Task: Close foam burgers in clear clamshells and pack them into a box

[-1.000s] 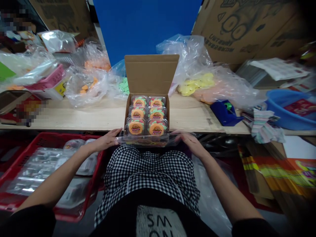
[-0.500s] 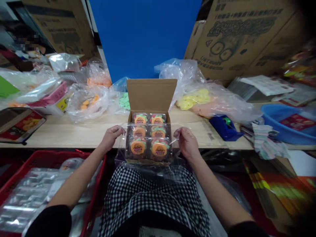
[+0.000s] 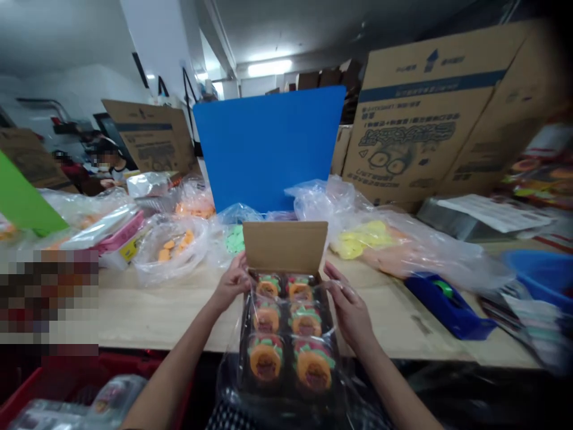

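Observation:
Standing at the table's near edge, a brown cardboard box has its lid raised. Inside sit rows of clear packs holding burger-shaped pieces in orange, green and red. A clear plastic bag surrounds the box's lower part, its mouth near the lid's hinge. My left hand is closed on the bag's edge at the box's upper left corner. Opposite it, my right hand grips the bag along the right side, fingers curved by the corner. The bag's underside is out of sight.
Bags of orange pieces, green pieces and yellow pieces lie behind the box. A blue tape dispenser stands right. A blue panel rises at the back. A red crate is lower left; another person sits far left.
The view has tilted up, showing the ceiling. The bag's mouth has moved farther over the box toward the lid. Both hands have moved along with it to the lid's hinge.

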Available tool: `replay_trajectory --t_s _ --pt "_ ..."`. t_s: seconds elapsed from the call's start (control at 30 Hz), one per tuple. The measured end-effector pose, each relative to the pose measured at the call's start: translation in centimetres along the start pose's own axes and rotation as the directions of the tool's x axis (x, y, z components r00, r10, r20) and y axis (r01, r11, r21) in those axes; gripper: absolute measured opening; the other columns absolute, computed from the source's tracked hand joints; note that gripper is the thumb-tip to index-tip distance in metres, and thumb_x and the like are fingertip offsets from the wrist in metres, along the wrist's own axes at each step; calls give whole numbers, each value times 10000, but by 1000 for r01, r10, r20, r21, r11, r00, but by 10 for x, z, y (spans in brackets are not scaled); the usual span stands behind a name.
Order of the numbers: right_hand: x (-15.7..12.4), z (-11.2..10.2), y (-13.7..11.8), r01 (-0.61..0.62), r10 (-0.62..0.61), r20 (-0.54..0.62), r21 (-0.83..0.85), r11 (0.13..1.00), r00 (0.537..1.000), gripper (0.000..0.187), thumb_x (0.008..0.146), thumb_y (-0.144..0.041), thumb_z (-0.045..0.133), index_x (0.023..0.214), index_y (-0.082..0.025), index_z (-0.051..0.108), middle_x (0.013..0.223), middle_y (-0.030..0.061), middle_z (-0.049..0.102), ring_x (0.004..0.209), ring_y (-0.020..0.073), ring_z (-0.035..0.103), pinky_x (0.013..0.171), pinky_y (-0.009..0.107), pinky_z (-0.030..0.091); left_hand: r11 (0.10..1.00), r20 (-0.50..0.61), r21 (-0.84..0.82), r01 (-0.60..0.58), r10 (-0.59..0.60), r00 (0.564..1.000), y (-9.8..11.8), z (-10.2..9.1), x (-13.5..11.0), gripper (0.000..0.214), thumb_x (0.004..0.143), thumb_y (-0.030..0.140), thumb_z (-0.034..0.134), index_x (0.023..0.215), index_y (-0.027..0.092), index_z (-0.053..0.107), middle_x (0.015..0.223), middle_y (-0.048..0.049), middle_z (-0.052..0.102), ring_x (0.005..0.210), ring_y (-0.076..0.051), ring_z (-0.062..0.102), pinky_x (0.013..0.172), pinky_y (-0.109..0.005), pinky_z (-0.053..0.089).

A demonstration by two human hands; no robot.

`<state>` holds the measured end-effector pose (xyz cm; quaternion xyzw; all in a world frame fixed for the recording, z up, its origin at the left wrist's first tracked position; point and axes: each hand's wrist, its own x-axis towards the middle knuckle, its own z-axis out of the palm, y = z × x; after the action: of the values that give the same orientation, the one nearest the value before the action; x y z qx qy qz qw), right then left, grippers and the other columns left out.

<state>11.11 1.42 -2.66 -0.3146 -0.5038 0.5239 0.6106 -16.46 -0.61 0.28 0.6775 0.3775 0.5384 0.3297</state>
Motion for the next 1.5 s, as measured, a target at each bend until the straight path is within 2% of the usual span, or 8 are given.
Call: replay_trajectory --t_s 0.23,0.4,0.67,0.83,1.0,1.2,1.37,1.5 --pt "-6 -7 -1 -37 38 78 -10 999 996 171 751 -389 548 721 -244 634 1371 -13 319 1215 284 337 967 422 353 976 88 205 -76 59 994 18 -13 -23 295 705 462 569 635 176 591 1388 -45 249 1271 -278 230 1057 -409 192" --pt "-16 -24 -2 30 -25 35 -144 989 999 205 678 -428 610 678 -225 638 1287 62 426 1176 332 364 1004 476 268 936 218 338 -95 21 976 52 -17 -44 227 746 378 554 659 172 588 1365 -86 306 1252 -266 278 1025 -398 246" --pt "-27 -20 -34 259 -256 49 -53 964 965 165 781 -308 529 670 -208 598 957 53 623 1008 234 514 916 417 349 881 351 440 -176 12 936 78 -9 -58 189 822 275 459 714 166 570 1311 -86 401 1272 -231 248 1026 -406 251" --pt "-31 -18 -34 277 -269 96 -89 957 958 200 805 -325 493 713 -203 622 860 58 650 932 225 552 872 406 378 884 441 437 -167 -49 896 84 -11 -57 162 832 273 441 758 192 561 1246 -51 502 1250 -203 310 1049 -445 187" --pt "-33 -21 -31 224 -217 105 -65 972 971 221 799 -338 500 688 -204 637 773 49 671 872 223 587 931 436 335 940 445 334 -71 -91 891 82 -13 -55 206 835 267 435 933 199 603 1193 -75 547 1171 -205 428 1030 -435 228" --pt "-37 -30 -34 102 -109 242 39 994 964 206 784 -361 522 689 -219 637 662 28 675 868 225 606 1012 456 231 960 481 274 49 -181 858 77 -16 -49 319 843 306 416 1107 210 568 1196 -84 542 1204 -224 386 1031 -439 208" --pt "-41 -35 -37 -60 15 319 132 989 948 237 728 -433 576 646 -220 639 663 43 671 925 256 586 949 469 318 954 470 249 167 -270 841 81 -17 -48 363 812 378 459 1105 198 577 1238 -104 500 1214 -259 364 1014 -431 233" --pt "-32 -35 -23 -60 39 115 180 982 993 211 709 -430 604 719 -225 653 852 41 672 950 233 572 900 420 377 931 275 281 232 -310 910 66 -14 -49 336 823 381 430 999 165 618 1083 -105 612 1058 -251 512 933 -404 339"
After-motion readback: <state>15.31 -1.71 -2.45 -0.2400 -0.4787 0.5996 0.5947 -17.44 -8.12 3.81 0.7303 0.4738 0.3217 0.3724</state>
